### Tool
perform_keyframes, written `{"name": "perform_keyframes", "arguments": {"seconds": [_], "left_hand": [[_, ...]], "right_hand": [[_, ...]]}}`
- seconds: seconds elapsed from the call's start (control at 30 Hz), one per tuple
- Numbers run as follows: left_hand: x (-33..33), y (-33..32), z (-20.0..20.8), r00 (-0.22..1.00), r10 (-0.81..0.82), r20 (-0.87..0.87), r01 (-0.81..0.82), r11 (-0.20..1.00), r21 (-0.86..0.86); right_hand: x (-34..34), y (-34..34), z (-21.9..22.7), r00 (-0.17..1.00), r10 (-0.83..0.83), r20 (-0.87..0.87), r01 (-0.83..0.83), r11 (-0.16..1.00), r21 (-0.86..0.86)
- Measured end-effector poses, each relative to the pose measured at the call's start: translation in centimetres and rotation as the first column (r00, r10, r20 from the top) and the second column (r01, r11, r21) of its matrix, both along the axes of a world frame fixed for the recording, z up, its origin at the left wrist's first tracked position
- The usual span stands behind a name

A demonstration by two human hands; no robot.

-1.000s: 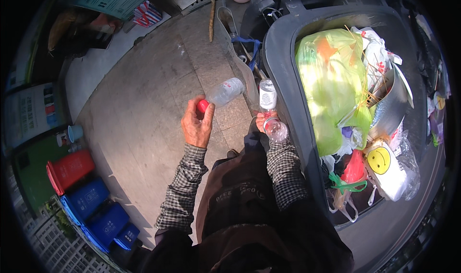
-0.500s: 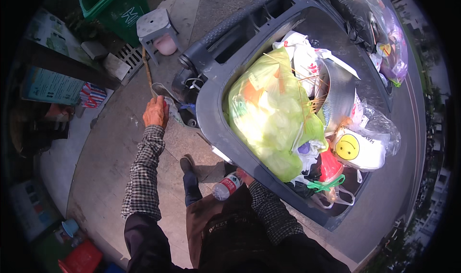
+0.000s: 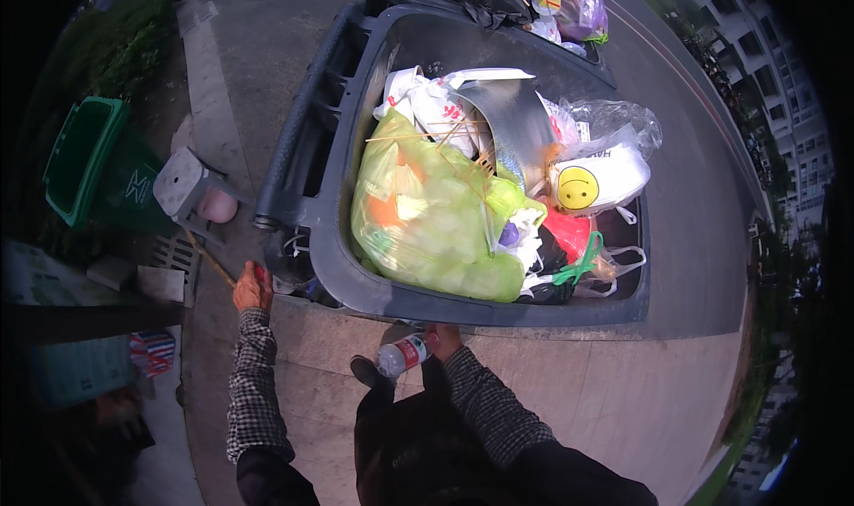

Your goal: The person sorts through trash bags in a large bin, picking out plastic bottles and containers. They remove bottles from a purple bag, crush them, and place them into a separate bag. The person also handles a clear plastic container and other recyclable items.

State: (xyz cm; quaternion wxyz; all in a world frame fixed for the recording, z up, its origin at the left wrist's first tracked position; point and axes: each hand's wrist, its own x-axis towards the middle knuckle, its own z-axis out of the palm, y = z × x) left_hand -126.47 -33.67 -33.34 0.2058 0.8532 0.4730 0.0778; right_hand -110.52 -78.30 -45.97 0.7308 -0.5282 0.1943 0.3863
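My right hand (image 3: 447, 341) grips a clear plastic bottle (image 3: 405, 356) with a red label. It is held low in front of me, just below the bin's near edge. My left hand (image 3: 253, 290) is closed beside the bin's left corner; a bit of red shows at its fingers, but what it holds is hidden. A wooden stick (image 3: 212, 259) runs up to that hand from the stool. Before me the large grey wheeled bin (image 3: 342, 290) is full of rubbish: a yellow-green bag (image 3: 427, 230), white bags (image 3: 440, 105), a curved silvery sheet (image 3: 511, 123) and a red bag (image 3: 569, 230).
A grey stool (image 3: 181, 181) with a pink round thing (image 3: 217, 205) stands at the left, beside a green bin (image 3: 116, 168). Behind the grey bin, more bags (image 3: 569, 3) lie in another bin. A drain grate (image 3: 174, 259) and a striped bag (image 3: 153, 352) are at the left.
My view has turned, so the bin now lies more squarely across in front of me. The bottle stays in my right hand; my left hand stays beside the bin's corner.
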Motion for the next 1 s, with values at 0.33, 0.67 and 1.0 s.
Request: {"name": "perform_keyframes", "arguments": {"seconds": [0.33, 0.67, 1.0], "left_hand": [[-4.9, 1.3, -3.3, 0.992, -0.077, -0.100, 0.030, 0.913, -0.407], [-2.9, -2.8, -8.6, 0.956, -0.242, -0.167, 0.146, 0.883, -0.446], [-8.4, -9.6, -3.6, 0.918, 0.118, 0.379, 0.022, 0.938, -0.346]], "right_hand": [[-1.1, 3.4, 11.6, 0.961, 0.131, -0.243, -0.135, 0.991, 0.002], [0.2, 8.1, 13.5, 0.854, 0.267, 0.446, 0.011, 0.849, -0.529], [-1.4, 15.0, 5.0, 0.349, 0.825, 0.444, -0.028, 0.483, -0.875]]}}
